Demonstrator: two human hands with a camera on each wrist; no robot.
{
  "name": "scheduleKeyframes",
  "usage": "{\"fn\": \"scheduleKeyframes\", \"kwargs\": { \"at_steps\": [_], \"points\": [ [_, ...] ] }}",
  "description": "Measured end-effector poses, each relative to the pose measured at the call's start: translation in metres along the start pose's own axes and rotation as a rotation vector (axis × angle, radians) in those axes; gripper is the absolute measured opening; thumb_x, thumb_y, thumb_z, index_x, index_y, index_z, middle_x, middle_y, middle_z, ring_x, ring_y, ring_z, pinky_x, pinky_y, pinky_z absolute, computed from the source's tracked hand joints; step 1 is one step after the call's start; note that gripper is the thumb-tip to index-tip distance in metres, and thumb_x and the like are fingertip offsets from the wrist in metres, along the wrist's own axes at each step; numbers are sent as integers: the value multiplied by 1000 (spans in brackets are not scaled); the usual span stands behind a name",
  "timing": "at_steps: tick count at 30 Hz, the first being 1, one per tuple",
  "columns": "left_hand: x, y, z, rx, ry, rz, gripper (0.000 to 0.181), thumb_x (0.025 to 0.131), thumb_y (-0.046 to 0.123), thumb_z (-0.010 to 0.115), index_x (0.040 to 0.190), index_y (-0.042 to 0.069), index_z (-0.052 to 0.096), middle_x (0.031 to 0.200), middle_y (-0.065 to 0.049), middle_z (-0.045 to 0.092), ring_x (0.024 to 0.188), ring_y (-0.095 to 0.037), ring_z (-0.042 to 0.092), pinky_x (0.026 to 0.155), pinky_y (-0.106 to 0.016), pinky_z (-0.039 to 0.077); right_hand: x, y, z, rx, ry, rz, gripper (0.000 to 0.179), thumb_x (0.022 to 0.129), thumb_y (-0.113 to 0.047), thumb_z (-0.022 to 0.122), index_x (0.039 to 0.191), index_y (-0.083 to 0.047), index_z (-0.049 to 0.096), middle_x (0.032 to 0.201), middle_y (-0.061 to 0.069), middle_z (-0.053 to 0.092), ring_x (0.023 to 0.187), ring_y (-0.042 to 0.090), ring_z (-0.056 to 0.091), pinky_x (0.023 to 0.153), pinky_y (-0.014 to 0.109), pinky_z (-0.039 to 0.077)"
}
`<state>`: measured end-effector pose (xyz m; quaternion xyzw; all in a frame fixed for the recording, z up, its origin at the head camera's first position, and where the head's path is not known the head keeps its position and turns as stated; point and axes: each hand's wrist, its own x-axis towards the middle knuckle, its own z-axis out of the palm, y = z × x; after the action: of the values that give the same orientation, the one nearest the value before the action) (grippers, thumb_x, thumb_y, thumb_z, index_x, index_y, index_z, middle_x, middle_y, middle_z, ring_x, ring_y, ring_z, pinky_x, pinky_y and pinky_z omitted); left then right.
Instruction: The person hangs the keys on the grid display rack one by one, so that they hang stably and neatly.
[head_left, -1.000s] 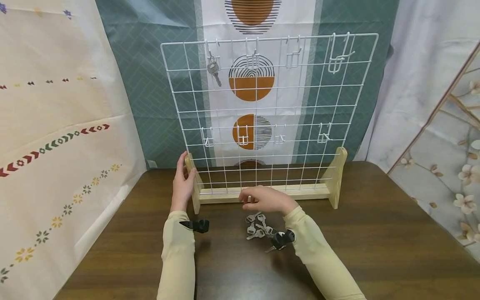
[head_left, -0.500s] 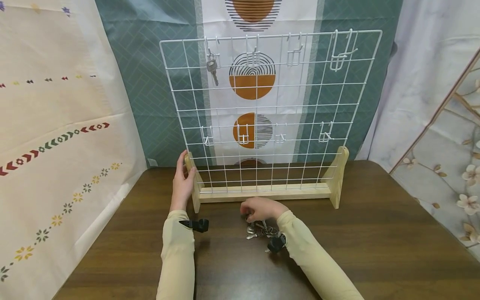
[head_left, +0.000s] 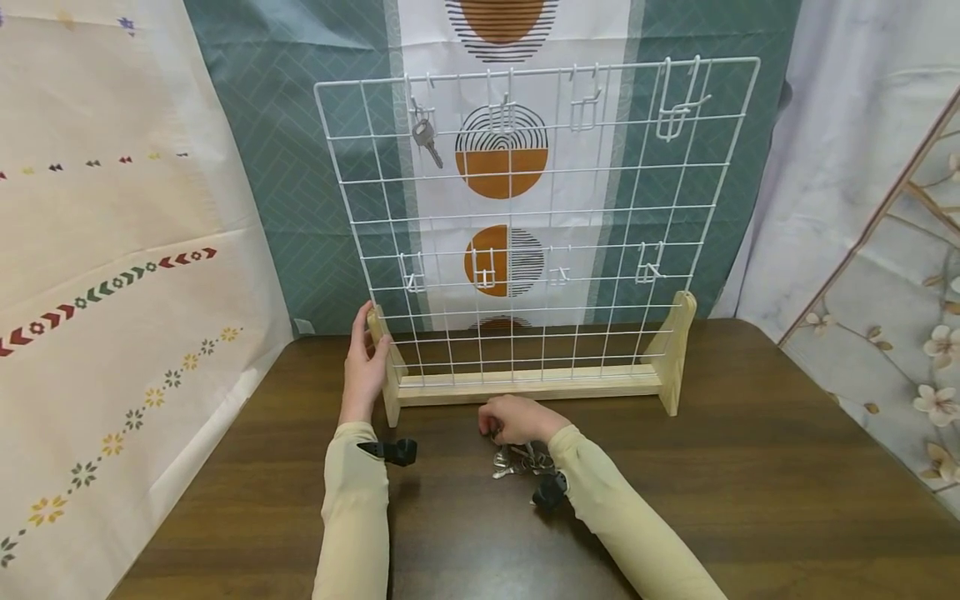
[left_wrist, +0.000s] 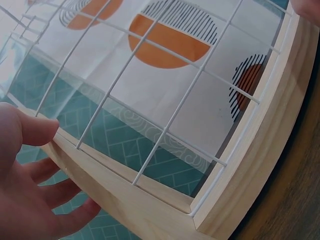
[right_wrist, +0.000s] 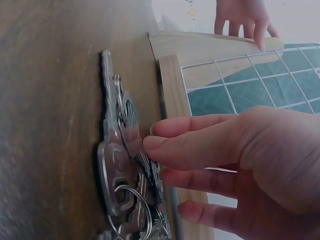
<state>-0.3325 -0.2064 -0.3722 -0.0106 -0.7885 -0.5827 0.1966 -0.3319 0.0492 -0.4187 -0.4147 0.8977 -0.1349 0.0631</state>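
Observation:
A white wire grid rack (head_left: 512, 173) stands upright in a wooden stand (head_left: 525, 389). My left hand (head_left: 363, 373) grips the stand's left upright, thumb on one face and fingers on the other, as the left wrist view confirms. In front of the base, my right hand (head_left: 522, 419) reaches down to a pile of keys (head_left: 516, 462) with rings. Its thumb and index finger pinch a key at the pile's edge, mostly hidden by the fingertips. A larger key (right_wrist: 114, 172) lies close by in the right wrist view. One key (head_left: 425, 136) hangs from the upper left hook.
Along the grid's top sit more white hooks, such as the far right hook (head_left: 677, 112). A lower row includes a small hook (head_left: 649, 271). The brown table (head_left: 765, 467) extends around the stand, with patterned cloth (head_left: 225, 167) behind and beside it.
My right hand has lowered from above the keys onto the pile, and its fingertips have closed on a key. My left hand keeps its place on the stand.

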Motion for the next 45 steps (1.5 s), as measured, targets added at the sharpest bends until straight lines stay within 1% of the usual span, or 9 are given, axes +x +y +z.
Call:
{"fn": "scheduleKeyframes", "kwargs": {
  "at_steps": [7, 15, 19, 24, 29, 34, 40, 45],
  "points": [
    [0, -3, 0, -2, -5, -1, 60, 103, 18, 45, 150, 46, 21, 146, -19, 42, 125, -40, 51, 95, -62, 46, 0, 2, 3, -6, 8, -9, 19, 78, 0, 72, 88, -15, 65, 84, -3, 59, 74, 7, 53, 67, 21, 44],
    [0, -2, 0, -1, -6, -8, 61, 103, 19, 45, 149, 49, 20, 148, -19, 39, 128, -42, 48, 98, -64, 43, 1, 4, 1, -7, 3, 12, 15, 81, -1, 70, 85, -15, 66, 73, -6, 60, 66, 3, 50, 61, 20, 42],
    [0, -1, 0, 0, -8, -5, 61, 103, 18, 44, 150, 48, 20, 147, -20, 40, 128, -42, 48, 98, -65, 43, -1, 5, -1, -20, 14, 17, 14, 82, -2, 68, 82, -16, 66, 73, -6, 60, 66, 3, 50, 62, 20, 42],
    [0, -1, 0, -1, -7, -5, 61, 103, 18, 45, 149, 50, 21, 146, -19, 41, 127, -41, 49, 97, -63, 44, -4, 4, -5, -32, 40, 22, 14, 84, -3, 67, 81, -16, 64, 73, -6, 60, 65, 4, 49, 61, 20, 42],
    [0, -1, 0, -2, -6, -5, 61, 103, 18, 45, 149, 51, 20, 145, -19, 42, 126, -41, 49, 97, -62, 44, -7, 6, -12, -61, 61, 24, 12, 86, -7, 67, 82, -17, 62, 75, -7, 59, 68, 5, 49, 62, 22, 42],
    [0, -2, 0, 3, -4, -2, 61, 103, 18, 45, 149, 50, 20, 145, -20, 42, 126, -41, 50, 97, -63, 44, -12, 7, -20, -86, 105, 20, 14, 86, -7, 66, 80, -17, 59, 75, -7, 57, 69, 6, 49, 62, 23, 42],
    [0, -1, 0, 3, -5, 0, 61, 103, 18, 45, 149, 50, 20, 146, -20, 41, 127, -42, 49, 96, -64, 45, -20, 5, -33, -84, 180, 11, 13, 88, -6, 64, 81, -15, 57, 78, -4, 59, 71, 9, 52, 64, 26, 44],
    [0, -2, 1, 1, -10, -1, 61, 103, 19, 44, 149, 50, 20, 146, -20, 40, 129, -43, 48, 97, -64, 43, -24, 1, -42, -74, 239, 41, 12, 92, -8, 61, 84, -16, 55, 78, -5, 58, 71, 8, 52, 64, 25, 43]
  ]
}}
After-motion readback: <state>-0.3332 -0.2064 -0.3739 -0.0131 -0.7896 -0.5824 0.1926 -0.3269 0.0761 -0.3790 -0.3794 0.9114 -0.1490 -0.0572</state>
